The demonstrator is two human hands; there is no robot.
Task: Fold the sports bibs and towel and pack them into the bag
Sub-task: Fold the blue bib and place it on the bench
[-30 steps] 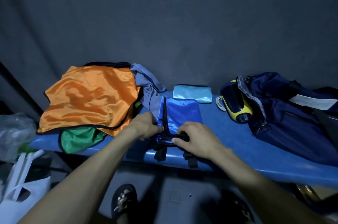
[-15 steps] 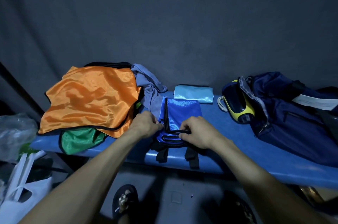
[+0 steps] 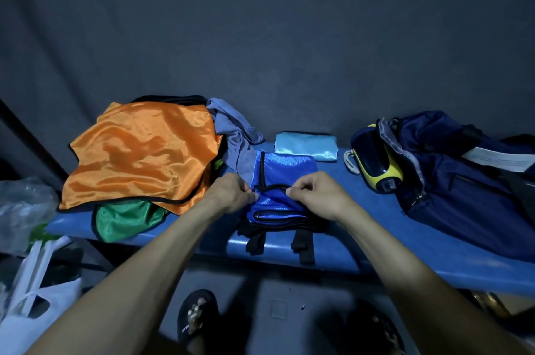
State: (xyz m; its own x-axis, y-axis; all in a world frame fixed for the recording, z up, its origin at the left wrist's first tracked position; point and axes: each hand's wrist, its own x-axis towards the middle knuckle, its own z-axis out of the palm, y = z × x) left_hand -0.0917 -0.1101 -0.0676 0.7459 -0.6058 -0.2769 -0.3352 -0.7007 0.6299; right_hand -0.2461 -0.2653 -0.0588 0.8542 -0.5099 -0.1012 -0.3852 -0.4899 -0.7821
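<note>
On the blue bench, both hands' grips pinch the blue bib.

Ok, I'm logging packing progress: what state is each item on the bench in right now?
Shiny royal-blue bib: partly folded, pinched by left hand and right hand.
Light-blue satin bib: folded, unpacked.
Orange satin bib: unfolded, heaped.
Green bib: unfolded, under the orange one.
Grey towel: crumpled.
Navy fabric bag: open.

Dim, bluish, low-light shot.
Sheen on orange bib & blue bench; floor in deep shadow, corners dark w/ wide-angle bending; sharp mid-frame, soft at edges.
</note>
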